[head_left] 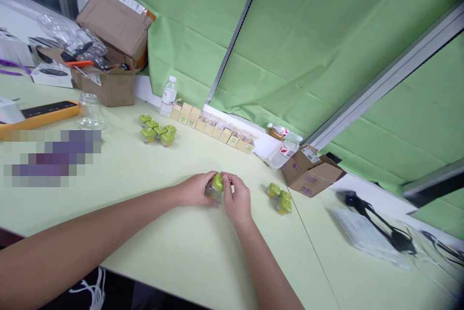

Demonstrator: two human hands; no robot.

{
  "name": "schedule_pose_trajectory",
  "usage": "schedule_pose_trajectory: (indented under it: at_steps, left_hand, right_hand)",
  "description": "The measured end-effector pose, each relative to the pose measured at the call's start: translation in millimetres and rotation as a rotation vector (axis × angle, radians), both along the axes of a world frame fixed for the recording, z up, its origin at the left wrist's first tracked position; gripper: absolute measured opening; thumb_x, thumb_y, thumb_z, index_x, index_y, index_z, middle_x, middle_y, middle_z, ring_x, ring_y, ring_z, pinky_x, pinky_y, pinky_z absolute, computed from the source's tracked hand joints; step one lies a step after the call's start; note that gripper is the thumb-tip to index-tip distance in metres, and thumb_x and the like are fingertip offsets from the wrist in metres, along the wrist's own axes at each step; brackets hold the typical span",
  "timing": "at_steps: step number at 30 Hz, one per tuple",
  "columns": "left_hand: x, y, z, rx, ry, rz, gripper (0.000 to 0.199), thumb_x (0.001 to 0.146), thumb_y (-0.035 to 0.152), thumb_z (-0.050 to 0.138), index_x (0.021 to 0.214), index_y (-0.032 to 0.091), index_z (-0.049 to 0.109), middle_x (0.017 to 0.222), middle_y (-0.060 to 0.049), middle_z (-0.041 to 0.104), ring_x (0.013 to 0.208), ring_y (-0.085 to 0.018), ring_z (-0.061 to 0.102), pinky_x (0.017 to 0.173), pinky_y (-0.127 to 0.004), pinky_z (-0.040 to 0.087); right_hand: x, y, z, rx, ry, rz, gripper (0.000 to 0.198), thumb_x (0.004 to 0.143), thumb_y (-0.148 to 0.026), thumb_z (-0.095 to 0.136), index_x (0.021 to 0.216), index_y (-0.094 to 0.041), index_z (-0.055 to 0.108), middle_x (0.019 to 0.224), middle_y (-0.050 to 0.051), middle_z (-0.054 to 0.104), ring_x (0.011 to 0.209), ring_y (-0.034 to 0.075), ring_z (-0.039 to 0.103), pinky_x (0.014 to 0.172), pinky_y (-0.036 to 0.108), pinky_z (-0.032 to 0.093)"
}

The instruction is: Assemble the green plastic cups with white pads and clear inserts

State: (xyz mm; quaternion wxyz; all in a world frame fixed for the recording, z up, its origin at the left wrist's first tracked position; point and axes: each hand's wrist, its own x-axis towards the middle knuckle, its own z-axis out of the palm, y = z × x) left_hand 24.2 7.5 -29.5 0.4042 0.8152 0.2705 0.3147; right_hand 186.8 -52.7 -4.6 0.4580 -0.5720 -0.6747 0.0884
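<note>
Between my two hands, above the middle of the table, is a small clear jar with a green lid. My left hand is closed around the jar's clear body. The fingers of my right hand pinch at the lid's right side. To the left, several like jars with green lids and small loops on top stand in a cluster. Off to the right is a smaller group of the same jars, with something yellow inside. What is in the held jar is mostly hidden by my fingers.
A row of small beige boxes lines the back edge. Beside it are a water bottle, bottles lying down and an opened carton. At left are a large cardboard box, a glass flask and a yellow power strip. Cables lie right.
</note>
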Motion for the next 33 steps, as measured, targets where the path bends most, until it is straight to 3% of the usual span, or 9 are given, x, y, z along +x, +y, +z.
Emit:
schedule_pose_trajectory:
  at_steps: [4, 8, 16, 19, 22, 24, 28, 33]
  left_hand:
    - [0.3, 1.2, -2.3, 0.009, -0.023, -0.012, 0.069, 0.061, 0.031, 0.082, 0.124, 0.025, 0.054, 0.112, -0.005, 0.068, 0.097, -0.025, 0.064, 0.081, -0.032, 0.049]
    - [1.0, 2.4, -7.1, 0.021, -0.024, 0.006, 0.075, 0.062, 0.031, 0.082, 0.129, 0.025, 0.050, 0.114, -0.006, 0.067, 0.100, -0.026, 0.063, 0.084, -0.033, 0.049]
    - [-6.4, 4.2, -9.7, -0.006, -0.075, -0.021, 0.089, 0.063, 0.040, 0.083, 0.140, 0.027, 0.040, 0.126, -0.009, 0.058, 0.116, -0.027, 0.055, 0.097, -0.038, 0.046]
    - [-12.4, 6.9, -7.7, -0.039, -0.070, 0.016, 0.081, 0.070, 0.046, 0.078, 0.139, 0.027, 0.040, 0.123, -0.008, 0.058, 0.115, -0.025, 0.055, 0.097, -0.039, 0.046]
    - [-17.3, 9.2, -6.3, -0.041, -0.028, 0.079, 0.071, 0.075, 0.048, 0.072, 0.136, 0.027, 0.043, 0.124, -0.008, 0.057, 0.111, -0.024, 0.055, 0.092, -0.038, 0.048]
    - [-19.2, 9.6, -5.7, -0.037, 0.010, 0.094, 0.069, 0.077, 0.049, 0.070, 0.136, 0.027, 0.043, 0.124, -0.009, 0.057, 0.110, -0.024, 0.055, 0.090, -0.037, 0.049]
    - [-20.7, 8.4, -3.8, -0.022, 0.034, 0.085, 0.067, 0.078, 0.047, 0.068, 0.137, 0.027, 0.044, 0.125, -0.009, 0.058, 0.112, -0.024, 0.055, 0.093, -0.037, 0.047]
    - [-21.3, 7.3, -1.7, -0.018, 0.058, 0.081, 0.066, 0.079, 0.047, 0.067, 0.137, 0.027, 0.044, 0.125, -0.008, 0.058, 0.113, -0.025, 0.055, 0.095, -0.037, 0.047]
  right_hand:
    - [2.6, -2.2, 2.8, 0.014, -0.165, 0.030, 0.028, 0.099, -0.031, 0.043, 0.109, -0.022, 0.067, 0.106, 0.008, 0.072, 0.097, 0.021, 0.065, 0.087, 0.034, 0.049]
    - [1.5, -1.3, 0.4, -0.083, -0.314, 0.105, 0.025, 0.098, -0.025, 0.043, 0.103, -0.022, 0.067, 0.097, 0.006, 0.071, 0.091, 0.021, 0.064, 0.082, 0.032, 0.048]
    - [1.1, 0.9, -6.6, -0.157, -0.290, 0.133, 0.022, 0.098, -0.024, 0.042, 0.108, -0.023, 0.062, 0.099, 0.004, 0.070, 0.090, 0.018, 0.064, 0.080, 0.028, 0.047]
    - [17.5, 1.7, 2.0, -0.165, -0.374, 0.112, 0.024, 0.098, -0.021, 0.041, 0.105, -0.023, 0.063, 0.096, 0.004, 0.071, 0.088, 0.018, 0.065, 0.079, 0.027, 0.046]
    - [54.6, 1.8, 14.7, -0.217, -0.567, -0.024, 0.023, 0.094, -0.018, 0.045, 0.100, -0.021, 0.067, 0.095, 0.007, 0.072, 0.091, 0.020, 0.064, 0.080, 0.028, 0.045]
    - [85.6, 1.0, 22.3, -0.334, -0.734, -0.264, 0.020, 0.090, -0.017, 0.051, 0.092, -0.021, 0.070, 0.092, 0.007, 0.072, 0.091, 0.021, 0.064, 0.079, 0.027, 0.043]
    - [134.7, -2.9, 29.2, -0.401, -0.756, -0.487, 0.021, 0.087, -0.017, 0.053, 0.086, -0.018, 0.074, 0.088, 0.012, 0.072, 0.086, 0.023, 0.064, 0.072, 0.029, 0.042]
    - [156.5, -6.2, 26.9, -0.472, -0.748, -0.642, 0.022, 0.087, -0.024, 0.053, 0.089, -0.021, 0.074, 0.085, 0.012, 0.072, 0.086, 0.026, 0.064, 0.068, 0.031, 0.041]
